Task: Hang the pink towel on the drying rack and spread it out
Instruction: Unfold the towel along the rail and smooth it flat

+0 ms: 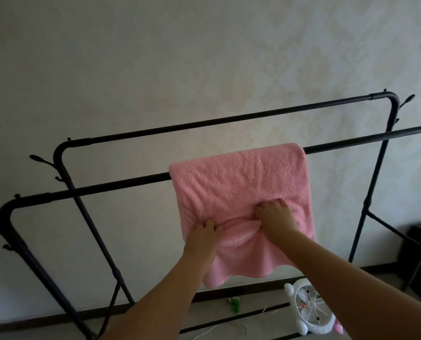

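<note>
Fluffy pink towel (241, 190) draped over near rail of black metal tube drying rack (101, 188), bunched toward its right half. Left hand (205, 233) pinches a fold at the towel's left edge; right hand (274, 217) presses fingers into cloth, gripping. Below the fingers: white round fan (310, 309), small green object (234, 303) on floor. Bare rail runs left of the fingers.

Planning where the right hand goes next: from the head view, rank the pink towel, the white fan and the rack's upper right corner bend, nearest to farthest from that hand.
1. pink towel: under the right hand, touching.
2. white fan: on the floor, below the hand.
3. upper right corner bend: far rail, up and right.
</note>
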Demonstrator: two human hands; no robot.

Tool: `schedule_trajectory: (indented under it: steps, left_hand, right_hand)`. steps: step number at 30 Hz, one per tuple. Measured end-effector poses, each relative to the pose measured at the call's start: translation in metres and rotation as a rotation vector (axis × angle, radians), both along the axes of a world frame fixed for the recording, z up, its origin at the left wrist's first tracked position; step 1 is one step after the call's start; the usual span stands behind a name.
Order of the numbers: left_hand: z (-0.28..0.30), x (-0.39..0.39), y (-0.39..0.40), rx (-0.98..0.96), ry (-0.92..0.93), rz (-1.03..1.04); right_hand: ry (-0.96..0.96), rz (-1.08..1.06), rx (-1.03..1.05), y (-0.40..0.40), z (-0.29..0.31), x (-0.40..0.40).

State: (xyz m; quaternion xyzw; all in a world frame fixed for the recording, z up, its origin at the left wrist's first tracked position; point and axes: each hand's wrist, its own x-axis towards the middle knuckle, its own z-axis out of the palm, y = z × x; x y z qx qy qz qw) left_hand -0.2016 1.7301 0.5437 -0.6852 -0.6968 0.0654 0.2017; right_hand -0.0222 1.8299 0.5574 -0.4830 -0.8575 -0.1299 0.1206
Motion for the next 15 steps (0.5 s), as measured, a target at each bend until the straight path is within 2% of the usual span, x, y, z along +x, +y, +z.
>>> schedule_trajectory:
  steps: [5, 8, 12, 15]
  left_hand:
    - [0.018, -0.005, 0.012, 0.082, 0.068, 0.02]
    - [0.04, -0.006, 0.026, 0.174, 0.145, -0.054]
    - [0.075, 0.008, 0.044, 0.293, 0.033, -0.125]
    - [0.094, 0.021, 0.057, 0.355, 0.037, -0.162]
  right_hand:
    - [-0.008, 0.024, -0.101, 0.0, 0.012, 0.01]
    - [0.054, 0.032, -0.061, 0.002, 0.022, 0.017]
    - [0.095, 0.011, 0.002, 0.013, 0.045, 0.026]
    - [0.139, 0.011, 0.075, 0.029, 0.064, 0.034]
